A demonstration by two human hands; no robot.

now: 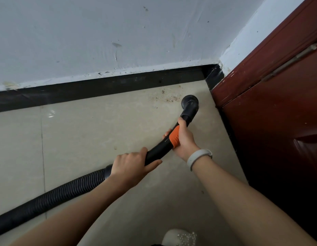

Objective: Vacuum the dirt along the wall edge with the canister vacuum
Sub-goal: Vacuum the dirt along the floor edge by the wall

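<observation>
Beige floor tiles (93, 132) meet a black skirting (100, 87), where dirt (167, 97) lies just beyond the right hand (183, 139), which with the left hand (131, 166) grips the vacuum wand (159, 148); its round nozzle (189, 103) should sweep slowly leftward, flat along the edge.

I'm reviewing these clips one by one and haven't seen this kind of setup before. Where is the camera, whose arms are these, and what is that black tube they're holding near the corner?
There is one picture, taken by a wide-angle camera worn on a person's head, looking down at their own arms. No robot is involved.

The black tube is a vacuum wand with an orange grip band, fed by a ribbed hose that runs off to the lower left; the canister itself is out of view. The left hand holds the wand where it joins the hose. The right hand, with a white wristband, grips it at the orange band.

The round nozzle is down on the beige tiled floor in the corner, beside the brown dirt scattered along the black baseboard. A dark red door stands to the right.
</observation>
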